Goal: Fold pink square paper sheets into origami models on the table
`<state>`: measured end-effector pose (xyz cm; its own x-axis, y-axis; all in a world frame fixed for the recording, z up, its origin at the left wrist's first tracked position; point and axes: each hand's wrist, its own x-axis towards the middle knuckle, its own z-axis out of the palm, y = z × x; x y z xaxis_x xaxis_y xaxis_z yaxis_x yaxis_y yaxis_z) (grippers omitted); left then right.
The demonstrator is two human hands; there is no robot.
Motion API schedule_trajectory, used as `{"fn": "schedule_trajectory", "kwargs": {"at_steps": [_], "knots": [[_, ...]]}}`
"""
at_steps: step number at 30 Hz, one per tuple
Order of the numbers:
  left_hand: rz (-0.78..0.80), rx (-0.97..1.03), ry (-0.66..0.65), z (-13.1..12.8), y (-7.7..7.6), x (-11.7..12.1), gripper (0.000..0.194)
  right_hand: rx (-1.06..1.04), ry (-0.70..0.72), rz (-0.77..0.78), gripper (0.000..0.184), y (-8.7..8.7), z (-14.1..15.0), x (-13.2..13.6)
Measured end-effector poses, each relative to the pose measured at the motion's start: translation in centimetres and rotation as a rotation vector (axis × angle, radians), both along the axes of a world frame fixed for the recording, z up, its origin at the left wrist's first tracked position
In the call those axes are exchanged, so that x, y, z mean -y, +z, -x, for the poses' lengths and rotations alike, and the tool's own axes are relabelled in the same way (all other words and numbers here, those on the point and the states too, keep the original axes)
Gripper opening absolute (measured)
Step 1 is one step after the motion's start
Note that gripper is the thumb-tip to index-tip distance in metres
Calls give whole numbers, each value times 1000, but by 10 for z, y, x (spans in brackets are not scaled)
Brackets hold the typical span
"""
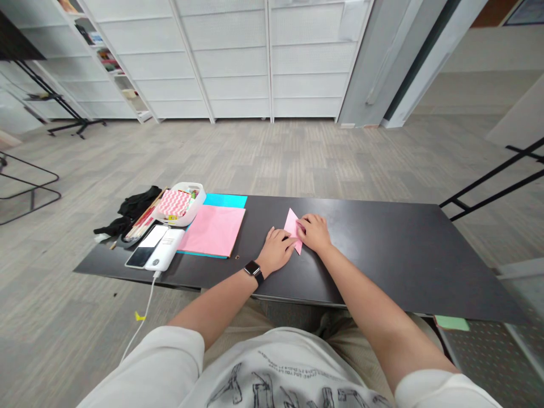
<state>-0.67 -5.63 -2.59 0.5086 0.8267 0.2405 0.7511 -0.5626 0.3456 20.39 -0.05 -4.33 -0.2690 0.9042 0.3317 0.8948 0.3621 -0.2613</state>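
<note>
A small folded piece of pink paper lies on the dark table, its pointed ends showing above and below my fingers. My left hand rests at its lower left side, fingers stretched out and lying over the paper's edge. From the right, my right hand has its bent fingers closed on the paper's right edge; the thumb is partly hidden. A black watch is on my left wrist. Left of my hands is a stack of pink sheets with blue sheets showing beneath.
On the table's left part are a white container with a pink-patterned item, a phone, a cabled white power bank, a tray of pencils and black cloth. A green sheet shows under the front right edge.
</note>
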Motion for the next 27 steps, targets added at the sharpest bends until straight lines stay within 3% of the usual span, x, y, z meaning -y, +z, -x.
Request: {"fn": "schedule_trajectory", "kwargs": {"at_steps": [10, 15, 23, 27], "knots": [[77, 108, 84, 5, -2, -8, 36, -159, -35, 161, 19, 7, 3, 13], [121, 248, 141, 5, -2, -11, 39, -200, -17, 228, 28, 10, 4, 26], [192, 18, 116, -7, 16, -30, 52, -96, -22, 283, 32, 18, 4, 28], [181, -22, 62, -8, 23, -37, 46, 0, 0, 295, 25, 24, 7, 28]]}}
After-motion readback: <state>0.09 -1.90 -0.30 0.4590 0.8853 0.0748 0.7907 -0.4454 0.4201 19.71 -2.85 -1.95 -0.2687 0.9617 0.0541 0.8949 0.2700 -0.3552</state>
